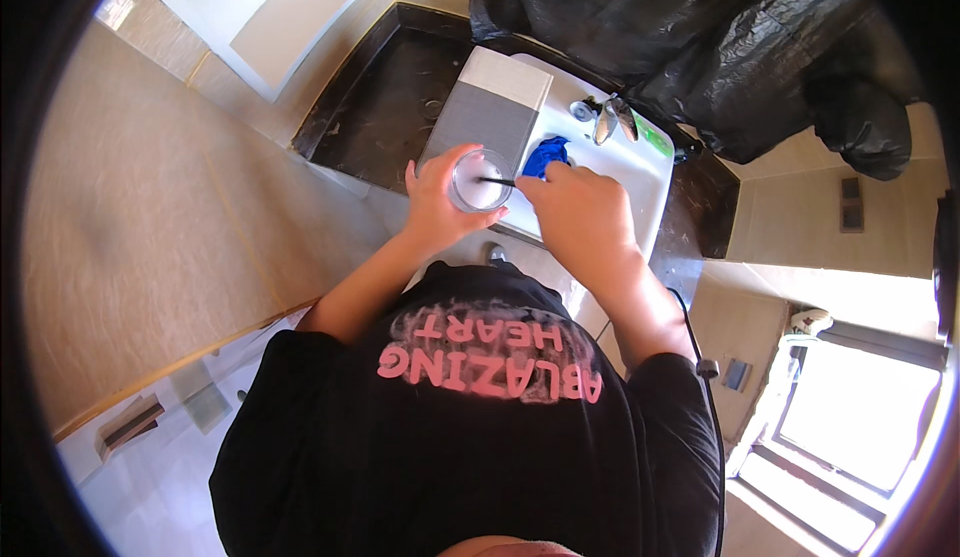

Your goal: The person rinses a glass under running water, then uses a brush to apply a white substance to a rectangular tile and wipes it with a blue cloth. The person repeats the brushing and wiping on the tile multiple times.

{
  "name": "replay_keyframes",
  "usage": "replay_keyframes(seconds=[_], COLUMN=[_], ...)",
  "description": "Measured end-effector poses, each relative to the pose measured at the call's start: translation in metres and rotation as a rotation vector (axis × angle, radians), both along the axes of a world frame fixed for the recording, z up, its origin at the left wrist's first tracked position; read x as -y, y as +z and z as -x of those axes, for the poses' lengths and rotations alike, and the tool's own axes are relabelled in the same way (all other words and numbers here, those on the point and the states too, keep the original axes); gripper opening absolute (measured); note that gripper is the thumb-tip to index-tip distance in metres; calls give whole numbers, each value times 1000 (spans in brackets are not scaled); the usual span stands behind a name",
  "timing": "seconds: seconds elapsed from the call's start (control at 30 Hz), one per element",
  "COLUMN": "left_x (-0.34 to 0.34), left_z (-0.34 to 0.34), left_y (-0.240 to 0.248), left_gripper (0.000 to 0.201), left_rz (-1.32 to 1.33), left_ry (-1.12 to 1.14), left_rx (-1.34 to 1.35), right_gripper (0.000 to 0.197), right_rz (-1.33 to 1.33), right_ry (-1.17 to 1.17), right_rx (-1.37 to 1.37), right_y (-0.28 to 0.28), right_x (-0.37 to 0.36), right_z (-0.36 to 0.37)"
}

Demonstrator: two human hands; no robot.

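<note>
My left hand is wrapped round a clear round cup with something whitish in it. Over the cup's rim reaches a thin dark stick, its far end inside the cup. The fingers of my right hand are closed on the stick's other end; what kind of tool it is cannot be made out. Just beyond my right hand, a crumpled blue cloth lies in the white sink. Both hands are held above the sink's near left side.
A grey box with a paler end rests across the sink's left side. Behind the basin stand a metal faucet and a green packet. Black plastic sheeting hangs at the back right. A dark counter lies to the left.
</note>
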State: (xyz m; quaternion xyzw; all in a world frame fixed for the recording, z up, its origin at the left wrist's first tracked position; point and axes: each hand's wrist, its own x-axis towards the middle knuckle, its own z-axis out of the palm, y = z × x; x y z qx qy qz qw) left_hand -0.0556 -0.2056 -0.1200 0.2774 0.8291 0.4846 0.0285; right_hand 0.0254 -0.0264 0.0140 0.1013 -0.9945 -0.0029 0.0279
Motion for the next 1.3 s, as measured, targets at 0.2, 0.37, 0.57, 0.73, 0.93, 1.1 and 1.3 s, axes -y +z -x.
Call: replay_keyframes(seconds=[0.2, 0.37, 0.57, 0.73, 0.93, 1.1, 1.3], left_x=[-2, 0, 2, 0, 6, 5, 0], left_z=[2, 3, 5, 7, 1, -1, -1], left_y=[-8, -6, -13, -16, -13, -11, -21], left_gripper=[88, 88, 88, 87, 83, 80, 84], left_rz=[-70, -43, -63, -105, -115, -24, -152], left_ry=[11, -1, 15, 10, 22, 14, 23], left_rx=[-3, -7, 9, 82, 101, 61, -1], right_gripper=[12, 15, 21, 24, 28, 39, 38], right_rz=[-29, 204, 637, 1126, 830, 434, 379], right_ry=[-68, -61, -231, -360, -89, -49, -208], right_rx=[104, 81, 113, 243, -85, -115, -80], right_y=[-1, -7, -16, -57, -118, -130, -142], right_x=[9, -7, -40, -71, -93, -83, -116], right_z=[12, 6, -4, 3, 52, 57, 82])
